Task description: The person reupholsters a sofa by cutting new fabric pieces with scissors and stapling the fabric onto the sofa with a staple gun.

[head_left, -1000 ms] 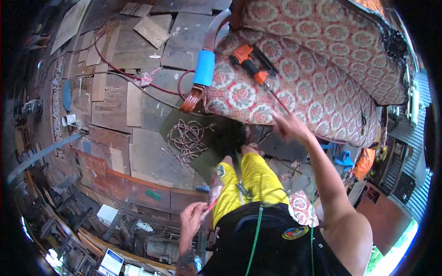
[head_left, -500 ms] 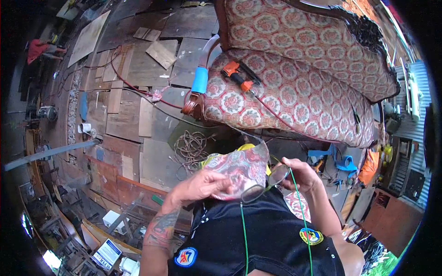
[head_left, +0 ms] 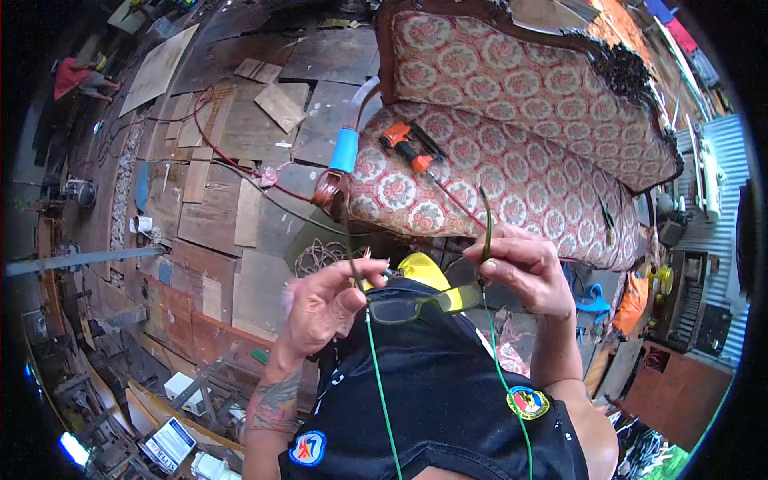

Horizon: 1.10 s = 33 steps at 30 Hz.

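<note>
A pair of eyeglasses (head_left: 396,310) hangs in front of my black shirt (head_left: 448,384), its temples unfolded and a green cord (head_left: 382,392) tied to both sides. My left hand (head_left: 320,308) is closed on one temple, close to the lens. With thumb and fingers, my right hand (head_left: 524,268) pinches the other temple, whose tip points up toward the sofa. Something yellow (head_left: 426,270) shows behind the glasses at my lap. Patterned fabric (head_left: 512,358) lies beside my right forearm, partly hidden.
An orange-and-black nail gun (head_left: 412,146) with a red hose rests on the floral sofa (head_left: 480,172). Blue wrap (head_left: 344,150) covers part of the sofa's arm. Coiled cord (head_left: 318,258) lies on the board floor (head_left: 220,200). A person in red (head_left: 72,78) is at the far left.
The floral cloth that my left hand held against the lens is no longer plainly visible. Both hands have moved apart, and the glasses are now held level by their temples.
</note>
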Motion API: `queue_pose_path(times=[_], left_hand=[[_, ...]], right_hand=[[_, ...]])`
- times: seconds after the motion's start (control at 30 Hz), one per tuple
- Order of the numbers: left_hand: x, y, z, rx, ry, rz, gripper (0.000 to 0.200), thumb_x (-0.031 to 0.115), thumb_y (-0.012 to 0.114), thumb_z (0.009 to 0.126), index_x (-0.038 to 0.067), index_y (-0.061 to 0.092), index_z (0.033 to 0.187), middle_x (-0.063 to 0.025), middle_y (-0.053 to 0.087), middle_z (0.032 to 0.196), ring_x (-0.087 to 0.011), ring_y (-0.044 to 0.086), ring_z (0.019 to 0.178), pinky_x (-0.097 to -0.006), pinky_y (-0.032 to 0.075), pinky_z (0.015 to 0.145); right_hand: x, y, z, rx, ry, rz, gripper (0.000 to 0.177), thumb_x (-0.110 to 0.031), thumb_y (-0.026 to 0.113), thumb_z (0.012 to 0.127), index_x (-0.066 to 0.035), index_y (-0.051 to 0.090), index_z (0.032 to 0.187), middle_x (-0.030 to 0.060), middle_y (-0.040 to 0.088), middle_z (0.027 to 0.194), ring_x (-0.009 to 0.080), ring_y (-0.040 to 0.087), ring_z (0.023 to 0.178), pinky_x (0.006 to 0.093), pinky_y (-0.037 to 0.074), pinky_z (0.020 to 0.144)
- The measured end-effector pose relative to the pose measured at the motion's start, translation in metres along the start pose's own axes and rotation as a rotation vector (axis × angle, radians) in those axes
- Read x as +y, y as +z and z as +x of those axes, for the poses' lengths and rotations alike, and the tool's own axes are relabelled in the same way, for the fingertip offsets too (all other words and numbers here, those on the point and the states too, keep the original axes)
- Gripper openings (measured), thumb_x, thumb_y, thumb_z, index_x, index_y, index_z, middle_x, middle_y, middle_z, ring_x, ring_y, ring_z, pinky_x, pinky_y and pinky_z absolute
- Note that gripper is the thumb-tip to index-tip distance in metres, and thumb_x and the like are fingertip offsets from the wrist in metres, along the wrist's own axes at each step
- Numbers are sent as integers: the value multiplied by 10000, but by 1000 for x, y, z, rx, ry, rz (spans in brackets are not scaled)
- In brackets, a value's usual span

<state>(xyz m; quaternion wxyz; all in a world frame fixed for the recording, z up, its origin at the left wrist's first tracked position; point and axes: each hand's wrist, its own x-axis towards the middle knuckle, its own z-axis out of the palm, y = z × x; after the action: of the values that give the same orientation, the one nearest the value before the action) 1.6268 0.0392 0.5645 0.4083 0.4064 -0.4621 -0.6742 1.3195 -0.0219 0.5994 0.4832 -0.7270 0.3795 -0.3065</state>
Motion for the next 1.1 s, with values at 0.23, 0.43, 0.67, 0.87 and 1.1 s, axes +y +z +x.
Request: queue_pose_path(times=[0.23,0.43,0.67,0.87,1.1], left_hand=[[59,-12,-30,283,622,508,340,31,821,723,111,681,1023,-87,675,887,-158,633,712,-280,492,594],[85,-10,0,283,1623,36,297,143,785,791,159,648,1054,-35,681,946,-111,618,748,-317,489,605],[73,-19,11,457,1363,51,264,224,708,851,126,627,1083,-25,648,908,-107,591,726,-288,469,601],[63,-40,13,634,1110,19,293,306,631,911,94,607,1113,-14,615,870,-102,564,704,-258,449,597],[107,-123,51,616,898,27,385,401,541,981,56,583,1147,-2,577,825,-97,533,677,-224,425,593]], right_hand=[[-70,28,23,333,-353,-321,206,-64,734,782,-24,711,982,109,640,819,225,656,774,326,526,661],[-94,30,34,345,-581,109,158,-196,540,961,-84,638,1013,40,493,780,169,526,650,309,472,590],[-146,-8,26,765,422,770,158,-205,648,910,-50,625,892,82,578,759,234,622,732,331,528,698],[-91,-72,-51,608,384,657,273,-286,664,880,-39,620,986,97,598,886,239,617,847,349,506,792],[-27,-23,-15,559,180,553,474,-399,686,839,-24,613,1119,118,624,1064,246,611,1008,374,475,923]])
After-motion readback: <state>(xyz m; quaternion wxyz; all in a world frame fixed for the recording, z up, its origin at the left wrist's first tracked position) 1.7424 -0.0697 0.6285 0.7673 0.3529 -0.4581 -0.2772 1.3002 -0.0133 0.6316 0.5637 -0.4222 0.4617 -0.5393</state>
